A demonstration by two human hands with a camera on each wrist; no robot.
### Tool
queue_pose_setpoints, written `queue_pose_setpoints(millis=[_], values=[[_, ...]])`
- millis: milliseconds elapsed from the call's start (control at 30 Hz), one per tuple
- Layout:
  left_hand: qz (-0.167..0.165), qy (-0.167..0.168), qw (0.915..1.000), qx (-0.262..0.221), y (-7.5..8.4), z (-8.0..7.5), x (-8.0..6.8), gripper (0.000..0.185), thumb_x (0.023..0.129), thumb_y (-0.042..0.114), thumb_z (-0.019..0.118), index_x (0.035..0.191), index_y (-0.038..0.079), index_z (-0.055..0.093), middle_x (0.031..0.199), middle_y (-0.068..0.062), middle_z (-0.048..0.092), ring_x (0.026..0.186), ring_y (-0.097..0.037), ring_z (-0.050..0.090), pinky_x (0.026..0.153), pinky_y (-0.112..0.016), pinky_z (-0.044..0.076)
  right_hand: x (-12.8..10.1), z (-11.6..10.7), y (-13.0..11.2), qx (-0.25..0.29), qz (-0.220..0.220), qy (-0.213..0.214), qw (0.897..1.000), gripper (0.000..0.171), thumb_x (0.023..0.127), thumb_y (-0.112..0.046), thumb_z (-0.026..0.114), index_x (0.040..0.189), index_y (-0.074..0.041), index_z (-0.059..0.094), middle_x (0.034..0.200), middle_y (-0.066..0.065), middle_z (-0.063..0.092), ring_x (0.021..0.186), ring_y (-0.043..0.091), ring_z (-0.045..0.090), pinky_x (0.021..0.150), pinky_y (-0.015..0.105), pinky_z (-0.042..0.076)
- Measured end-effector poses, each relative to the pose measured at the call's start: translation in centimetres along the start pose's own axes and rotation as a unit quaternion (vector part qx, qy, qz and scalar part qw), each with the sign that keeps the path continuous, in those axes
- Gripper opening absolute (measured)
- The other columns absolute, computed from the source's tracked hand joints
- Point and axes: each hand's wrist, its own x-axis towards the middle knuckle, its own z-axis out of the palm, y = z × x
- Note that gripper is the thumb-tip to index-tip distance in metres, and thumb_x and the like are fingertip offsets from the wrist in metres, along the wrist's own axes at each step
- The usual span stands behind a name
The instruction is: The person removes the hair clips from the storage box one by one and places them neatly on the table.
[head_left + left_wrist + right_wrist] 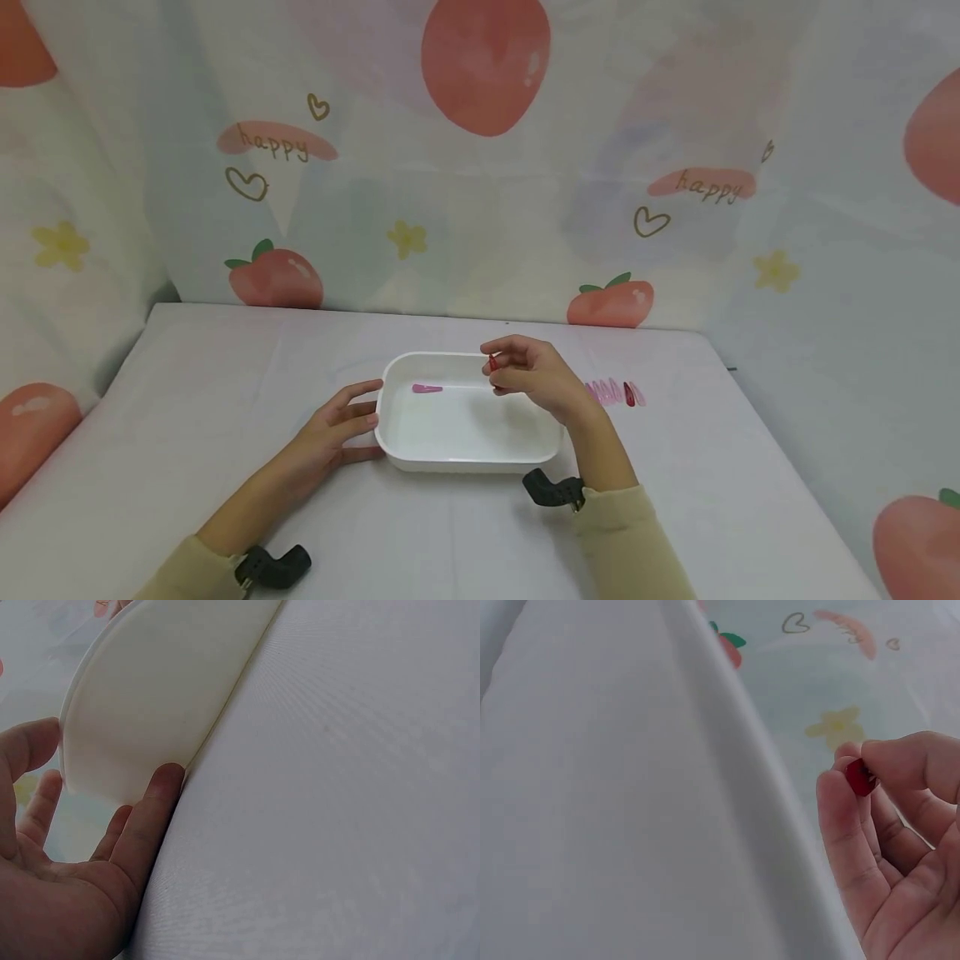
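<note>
A white rectangular tray with rounded corners sits on the table, one pink hair clip lying inside it. At the tray's left end, the left hand rests its spread fingers against the rim and wall. In the left wrist view, fingertips touch the tray's side low down, near the tabletop. Above the tray's right part, the right hand pinches a glossy red hair clip between thumb and fingers. Only a short part of this red clip shows in the right wrist view.
Right of the tray, several pink hair clips lie in a row on the white table, with a dark red clip among them. The right forearm overlaps the row's left end. A fruit-printed cloth hangs behind the table.
</note>
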Motion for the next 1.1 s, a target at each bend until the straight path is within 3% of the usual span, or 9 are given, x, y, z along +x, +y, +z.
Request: queue_pose_setpoints(millis=[333, 500, 567, 700, 867, 1100], values=[[-0.001, 0.002, 1.0, 0.0, -0.1, -0.2, -0.1, 0.049, 0.093, 0.018, 0.055, 0.137, 0.026, 0.036, 0.138, -0.015, 0.036, 0.119, -0.035, 0.046, 0.085, -0.047, 0.049, -0.9, -3.0, 2.6, -0.011, -0.002, 0.016, 1.0, 0.038, 0.085, -0.008, 0.064, 0.121, -0.002, 0.053, 0.103, 0.026, 0.057, 0.094, 0.044, 0.055, 0.077, 0.036, 0.054], [0.002, 0.003, 1.0, 0.0, -0.1, -0.2, 0.0, 0.047, 0.093, 0.018, 0.055, 0.136, 0.028, 0.037, 0.137, -0.014, 0.036, 0.119, -0.035, 0.046, 0.085, -0.047, 0.049, -1.9, -5.1, 3.2, -0.043, 0.003, 0.04, 0.998, 0.036, 0.086, -0.014, 0.065, 0.12, -0.009, 0.055, 0.105, 0.025, 0.057, 0.088, 0.036, 0.06, 0.056, 0.026, 0.051], [0.002, 0.004, 1.0, 0.0, -0.1, -0.3, 0.0, 0.047, 0.093, 0.019, 0.055, 0.135, 0.028, 0.037, 0.137, -0.014, 0.036, 0.119, -0.035, 0.046, 0.085, -0.047, 0.049, -2.3, -6.0, 3.5, -0.052, -0.002, 0.054, 0.997, 0.035, 0.086, -0.013, 0.065, 0.119, -0.01, 0.055, 0.104, 0.022, 0.058, 0.085, 0.031, 0.061, 0.057, 0.029, 0.052], [0.001, 0.006, 1.0, -0.002, -0.1, -0.3, 0.0, 0.048, 0.092, 0.018, 0.055, 0.136, 0.027, 0.037, 0.137, -0.015, 0.037, 0.119, -0.036, 0.046, 0.085, -0.047, 0.049, -3.1, -7.3, 4.1, -0.043, -0.014, 0.076, 0.996, 0.035, 0.085, -0.011, 0.065, 0.119, -0.008, 0.055, 0.104, 0.023, 0.057, 0.085, 0.033, 0.06, 0.078, 0.041, 0.054], [-0.004, 0.01, 0.9999, 0.0, -0.1, -0.4, -0.3, 0.049, 0.093, 0.018, 0.055, 0.137, 0.025, 0.036, 0.137, -0.016, 0.037, 0.118, -0.036, 0.046, 0.085, -0.048, 0.049, -3.7, -8.3, 4.9, -0.037, -0.023, 0.086, 0.995, 0.035, 0.085, -0.01, 0.065, 0.119, -0.007, 0.055, 0.104, 0.026, 0.056, 0.09, 0.039, 0.058, 0.078, 0.037, 0.054], [0.002, -0.001, 1.0, -0.003, 0.1, -0.1, -0.3, 0.052, 0.093, 0.017, 0.054, 0.139, 0.023, 0.032, 0.138, -0.017, 0.035, 0.119, -0.037, 0.045, 0.086, -0.048, 0.049, -4.2, -10.2, 5.8, -0.042, -0.019, 0.104, 0.994, 0.035, 0.087, -0.009, 0.061, 0.121, -0.006, 0.054, 0.106, 0.025, 0.055, 0.088, 0.034, 0.059, 0.076, 0.034, 0.055]])
